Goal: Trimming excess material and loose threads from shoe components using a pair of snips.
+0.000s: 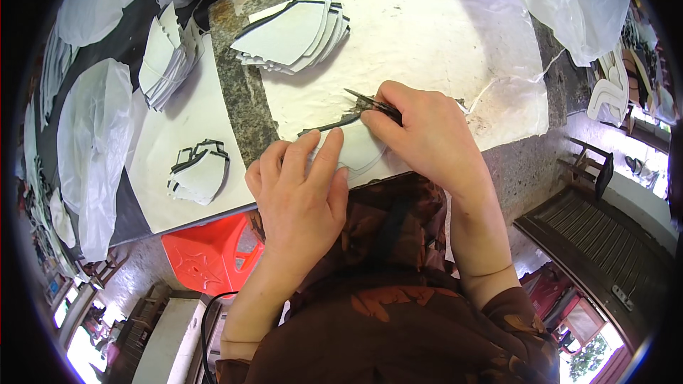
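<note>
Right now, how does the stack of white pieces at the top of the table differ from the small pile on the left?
The top stack is larger and fanned out in a row; the small pile holds fewer pieces, bunched together. The top stack lies on white sheeting, the small pile on a pale board. Both are white curved pieces with dark edging.

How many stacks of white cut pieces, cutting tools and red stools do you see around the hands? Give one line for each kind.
Stacks of white cut pieces: 3
Small black scissors, in right hand: 1
Red stool: 1
Total: 5
</note>
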A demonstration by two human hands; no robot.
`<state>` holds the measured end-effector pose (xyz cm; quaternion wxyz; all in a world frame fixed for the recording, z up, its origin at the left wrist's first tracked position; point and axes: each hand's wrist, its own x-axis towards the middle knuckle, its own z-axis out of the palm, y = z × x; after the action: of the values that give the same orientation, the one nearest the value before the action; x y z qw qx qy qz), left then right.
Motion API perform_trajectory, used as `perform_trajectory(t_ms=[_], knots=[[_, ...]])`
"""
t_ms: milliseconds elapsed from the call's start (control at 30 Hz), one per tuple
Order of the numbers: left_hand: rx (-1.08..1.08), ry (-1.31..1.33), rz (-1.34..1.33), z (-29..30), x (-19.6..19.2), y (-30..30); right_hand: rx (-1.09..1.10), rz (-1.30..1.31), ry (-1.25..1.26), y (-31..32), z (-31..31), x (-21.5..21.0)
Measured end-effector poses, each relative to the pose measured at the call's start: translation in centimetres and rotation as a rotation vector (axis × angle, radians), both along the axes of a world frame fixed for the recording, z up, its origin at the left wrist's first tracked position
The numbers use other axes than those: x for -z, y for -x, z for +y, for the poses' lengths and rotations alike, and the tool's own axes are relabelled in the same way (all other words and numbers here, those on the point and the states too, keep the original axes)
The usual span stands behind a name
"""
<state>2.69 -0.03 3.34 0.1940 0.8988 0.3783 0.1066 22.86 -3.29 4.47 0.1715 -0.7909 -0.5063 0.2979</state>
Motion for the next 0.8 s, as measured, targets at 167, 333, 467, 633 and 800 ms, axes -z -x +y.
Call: perform_trajectory(t_ms=[167,333,467,633,800], knots=[[0.027,0.010,0.046,0.3,-0.5,-0.2,0.004,0.029,0.008,-0.4,-0.2,0.2],[0.044,0.020,0.069,0.4,-0.8,-0.4,0.013,0.047,-0.062,-0.6,-0.3,0.8],[0.069,0.007,0.073,0.6,-0.8,-0.6,0.001,0.043,-0.069,-0.7,-0.1,0.8],[0.090,-0.003,0.069,0.9,-1.0,-0.7,-0.017,0.033,-0.083,-0.9,0.1,0.9],[0.103,0.050,0.131,1.2,-1.5,-0.9,-0.015,0.020,-0.068,-0.8,0.3,1.0]])
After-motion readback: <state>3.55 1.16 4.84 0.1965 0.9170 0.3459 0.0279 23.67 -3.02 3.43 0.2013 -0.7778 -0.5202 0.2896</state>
